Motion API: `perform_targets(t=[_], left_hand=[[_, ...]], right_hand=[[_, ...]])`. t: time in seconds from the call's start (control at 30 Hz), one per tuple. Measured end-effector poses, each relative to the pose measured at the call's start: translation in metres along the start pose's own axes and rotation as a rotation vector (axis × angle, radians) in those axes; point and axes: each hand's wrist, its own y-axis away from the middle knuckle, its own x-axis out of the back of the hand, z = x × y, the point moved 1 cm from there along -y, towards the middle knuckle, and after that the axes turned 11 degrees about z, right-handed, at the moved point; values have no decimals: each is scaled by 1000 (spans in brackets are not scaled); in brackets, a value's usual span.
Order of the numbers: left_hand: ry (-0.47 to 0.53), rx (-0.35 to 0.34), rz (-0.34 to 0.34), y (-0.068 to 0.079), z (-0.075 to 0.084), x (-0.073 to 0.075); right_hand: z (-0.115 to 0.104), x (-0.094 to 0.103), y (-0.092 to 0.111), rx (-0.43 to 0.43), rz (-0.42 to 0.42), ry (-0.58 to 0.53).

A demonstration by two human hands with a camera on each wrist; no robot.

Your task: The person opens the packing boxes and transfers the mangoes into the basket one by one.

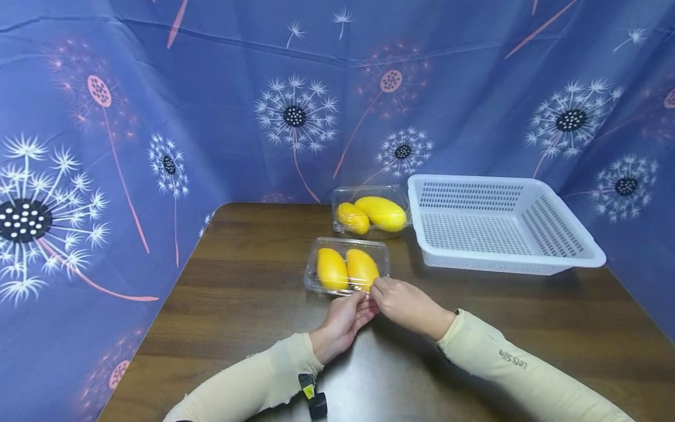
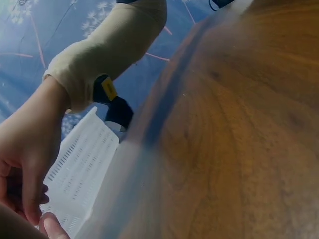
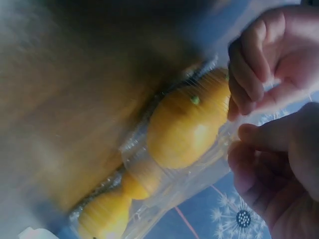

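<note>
A clear plastic box [image 1: 312,284] with two yellow mangoes [image 1: 332,269] sits on the table in front of me. At its front edge, toward the right corner, both hands meet. My right hand [image 1: 408,302] pinches the box's edge between thumb and fingertips. From below, my left hand [image 1: 340,325] holds the same edge, its thumb against the plastic. In the right wrist view, the mangoes [image 3: 182,129] show through the clear plastic beside both sets of fingertips. The left wrist view shows my right hand [image 2: 32,144] and the left thumb [image 2: 52,226], but not the box.
Behind the near box stands a second clear box [image 1: 340,193] holding two more mangoes [image 1: 382,214]. A white slotted basket [image 1: 474,234] stands at the back right, close beside that box. Blue dandelion-print cloth [image 1: 221,117] hangs behind the wooden table [image 1: 237,275].
</note>
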Motion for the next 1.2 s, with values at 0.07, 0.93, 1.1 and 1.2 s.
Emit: perform_targets(t=[0.07,0.93,1.1,1.2], left_hand=[[1,-10,13,0,-1,-1],[-124,-59,77,4,5,-2],[-126,-21,58,5,6,-5],[-124,1,48,5,5,-4]], right_hand=[[-1,1,2,-30,21,-13],[31,15,-5,-23,62,-24],[36,21,-7,-20,46,-16],[34,19,0,8,47,-6]])
